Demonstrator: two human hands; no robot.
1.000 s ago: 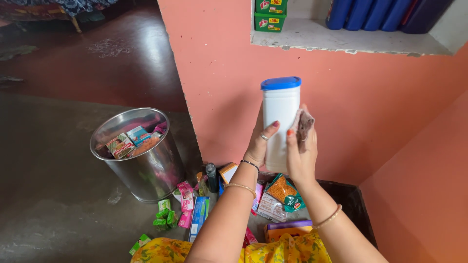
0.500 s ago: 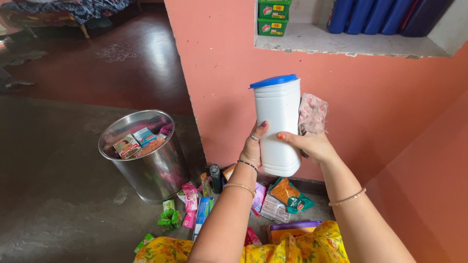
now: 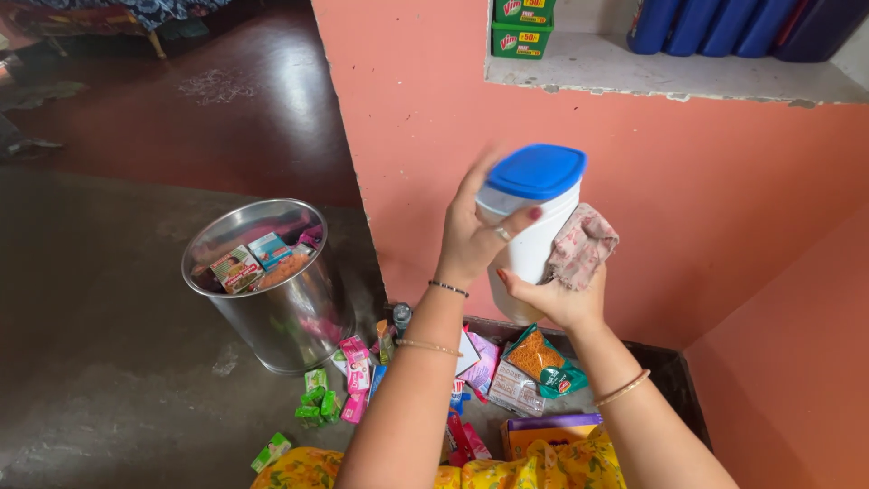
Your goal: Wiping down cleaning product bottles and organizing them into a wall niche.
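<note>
Two hands meet on one white plastic container (image 3: pixel 529 244) with a blue lid (image 3: pixel 536 171), held up in front of the salmon-pink wall (image 3: pixel 407 136). The left hand (image 3: pixel 475 237) wraps its fingers around the upper body just under the lid, which looks like a steadying grip. The right hand (image 3: pixel 552 294) is curled closed on a faded pink cloth (image 3: pixel 582 246), pressing it against the container's side at about 4 o'clock from the lid, seemingly for wiping.

Down on the floor (image 3: pixel 109 362), at 8 o'clock from the container, stands a steel drum (image 3: pixel 272 290) with small boxes inside. Loose sachets and packets (image 3: pixel 348 380) lie just beside its base. An orange snack packet (image 3: pixel 534 358) sits below the hands. Up at 12 o'clock, a wall shelf (image 3: pixel 670 77) carries green boxes (image 3: pixel 523 27) and dark blue bottles (image 3: pixel 724 23).
</note>
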